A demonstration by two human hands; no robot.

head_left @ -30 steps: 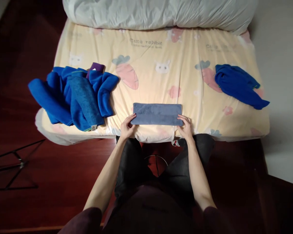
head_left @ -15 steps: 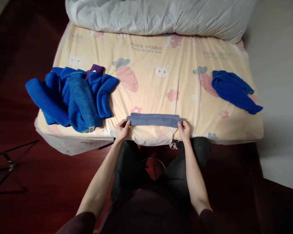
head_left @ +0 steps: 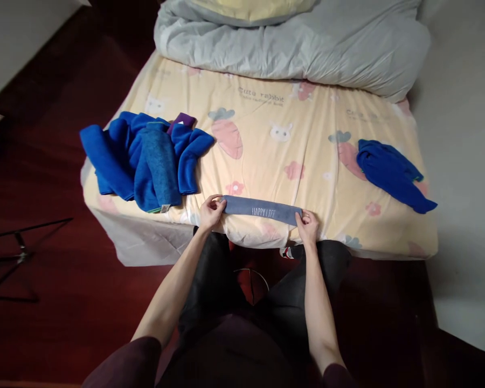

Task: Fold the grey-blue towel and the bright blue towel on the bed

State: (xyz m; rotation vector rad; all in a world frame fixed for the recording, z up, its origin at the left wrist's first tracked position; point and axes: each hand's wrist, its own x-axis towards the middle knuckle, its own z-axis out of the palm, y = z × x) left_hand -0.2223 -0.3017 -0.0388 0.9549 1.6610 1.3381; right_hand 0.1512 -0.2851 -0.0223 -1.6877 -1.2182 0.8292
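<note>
A grey-blue towel (head_left: 262, 211), folded into a long narrow strip with "HAPPY LIFE" lettered in white, stretches between my two hands near the bed's front edge. My left hand (head_left: 212, 212) pinches its left end between thumb and fingers. At the opposite end, my right hand (head_left: 307, 224) grips the corner in the same way. To the left lies a heap of blue towels (head_left: 121, 156), with a purple folded piece (head_left: 182, 120) tucked at its back. A crumpled blue cloth (head_left: 392, 171) rests off to the right.
The bed (head_left: 258, 145) has a yellow sheet printed with carrots and rabbits. A grey quilt (head_left: 283, 54) is bunched along the far side. Black stand legs (head_left: 22, 253) are on the dark red floor at left. A pale wall (head_left: 464, 161) borders the right.
The towel's back layer, seen earlier behind the front strip, no longer shows, and its lettering reads clearly. Both hands keep hold of the ends. My view has tilted up and shifted left.
</note>
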